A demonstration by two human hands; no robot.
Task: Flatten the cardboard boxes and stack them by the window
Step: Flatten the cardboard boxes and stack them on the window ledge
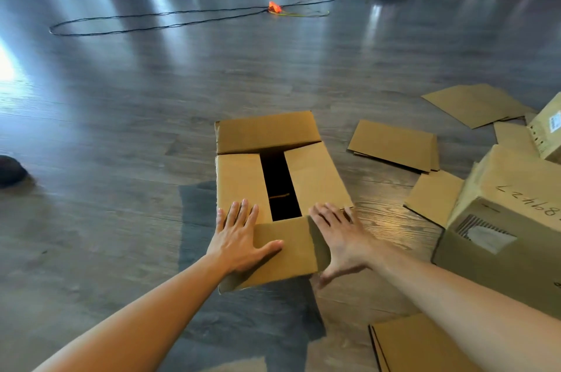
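The wood floor (151, 98) carries everything here, which suits the job: pressing a box down needs a hard, broad base. Just right of the right hand stands the biggest carton, a closed box (510, 238) with handwritten digits upside down to the viewer, roughly "8944 27", though the edge of view cuts them off. Beyond it, partly out of view, a second carton (549, 135) bears a white label too small to read.

Directly beneath both hands sits the open box (285, 177), its four top flaps folded partly inward around a dark slot. The left hand (239, 238) lies flat, fingers straight and spread, on the near-left flap, thumb over the near flap; the right hand (340, 238) rests with fingers spread on the near-right corner, thumb hanging below the box's edge. Neither grip closes on anything; both are wide and pressing, probably to steady or collapse the box.

Ahead and right of the right hand, flattened sheets (394, 145) lie scattered, not yet stacked; no window is plainly visible. Far ahead, a black cable (121, 19) loops to an orange plug (274, 7).
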